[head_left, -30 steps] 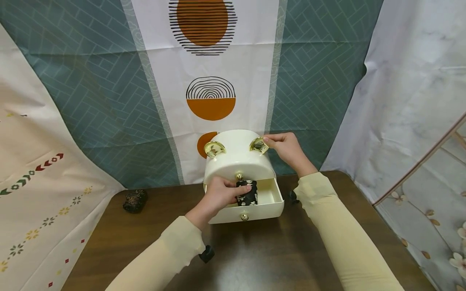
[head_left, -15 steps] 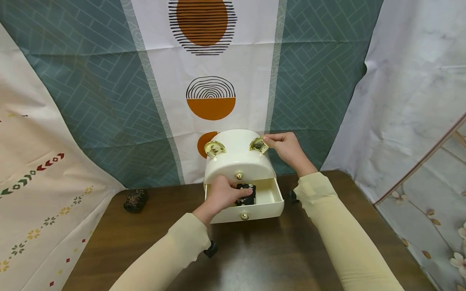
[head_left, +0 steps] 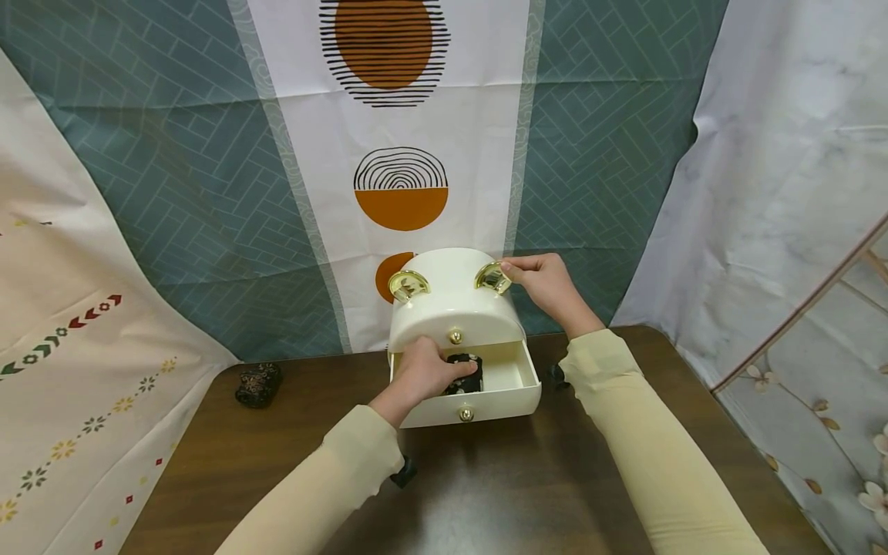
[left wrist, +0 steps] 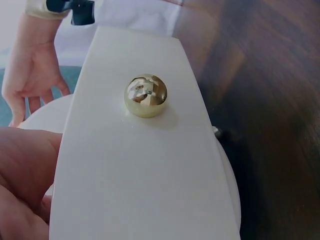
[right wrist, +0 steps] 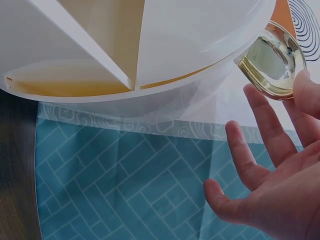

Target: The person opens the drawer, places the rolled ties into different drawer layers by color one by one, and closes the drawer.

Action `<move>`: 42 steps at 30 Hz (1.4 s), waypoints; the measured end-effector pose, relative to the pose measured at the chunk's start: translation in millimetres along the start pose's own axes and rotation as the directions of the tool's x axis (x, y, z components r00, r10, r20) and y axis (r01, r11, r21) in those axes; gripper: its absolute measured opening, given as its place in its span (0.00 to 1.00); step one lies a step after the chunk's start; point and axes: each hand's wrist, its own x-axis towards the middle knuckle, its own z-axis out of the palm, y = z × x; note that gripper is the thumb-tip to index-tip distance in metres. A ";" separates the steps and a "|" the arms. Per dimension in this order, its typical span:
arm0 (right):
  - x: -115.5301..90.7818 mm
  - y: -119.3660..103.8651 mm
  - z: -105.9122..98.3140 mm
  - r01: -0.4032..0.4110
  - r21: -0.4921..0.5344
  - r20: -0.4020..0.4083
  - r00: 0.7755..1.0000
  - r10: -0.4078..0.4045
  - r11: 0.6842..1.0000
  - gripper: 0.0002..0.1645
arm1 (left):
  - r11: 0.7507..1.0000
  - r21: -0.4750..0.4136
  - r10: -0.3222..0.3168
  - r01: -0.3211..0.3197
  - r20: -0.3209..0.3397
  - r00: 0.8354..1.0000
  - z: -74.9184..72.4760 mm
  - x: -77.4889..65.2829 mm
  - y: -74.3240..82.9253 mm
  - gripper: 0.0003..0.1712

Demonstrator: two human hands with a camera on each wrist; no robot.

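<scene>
A white box with a rounded top stands at the back of the table, its lower drawer pulled out. Inside the drawer, my left hand holds a small black bundle with a pale floral print; the thumb lies across it and the other fingers are hidden. My right hand pinches the edge of the right gold ear-shaped piece on top of the box. In the right wrist view, the thumb meets this gold piece while the other fingers spread out. The drawer's gold knob fills the left wrist view's middle.
A dark patterned crumpled item lies on the brown table at the left. A second gold ear piece and an upper knob are on the box. Patterned fabric hangs behind and at both sides.
My left hand has lowered the black floral bundle deeper into the drawer and shifted it slightly left. The right hand stays at the gold ear piece.
</scene>
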 end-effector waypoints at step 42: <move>-1.0 -5.2 0.4 -0.036 -0.006 0.001 0.999 0.036 0.999 0.22 | 0.885 -0.271 0.283 -0.380 -0.334 0.899 -36.6 -28.8 -16.4 0.10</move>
